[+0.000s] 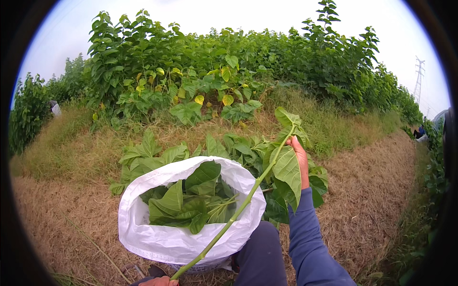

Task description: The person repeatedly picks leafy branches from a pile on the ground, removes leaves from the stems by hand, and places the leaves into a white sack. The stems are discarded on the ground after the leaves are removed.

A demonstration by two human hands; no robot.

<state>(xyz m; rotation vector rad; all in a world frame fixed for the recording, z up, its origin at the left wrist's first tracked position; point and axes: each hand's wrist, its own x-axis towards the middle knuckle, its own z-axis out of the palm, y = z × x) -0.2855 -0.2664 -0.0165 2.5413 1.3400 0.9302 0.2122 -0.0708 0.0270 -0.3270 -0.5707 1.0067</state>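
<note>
A long green branch (239,211) slants across the front of an upright white woven sack (186,246), its lower part bare and its top end leafy. My left hand (159,281), at the bottom edge of the picture, grips the bare lower end. Up at the right, my right hand (300,153) is closed around the leafy upper part; leaves partly cover its fingers. The sack's mouth is wide, and plucked green leaves (179,207) with pale stalks lie inside. Behind the sack and beside my right forearm, leafy cut branches (247,150) are piled on the ground.
Dry cut grass (361,200) covers the ground around me. A grassy bank (78,143) rises ahead to tall leafy bushes (214,50). Far right, a person (420,132) sits beside a white sack. A bare stem (96,246) lies at the lower left.
</note>
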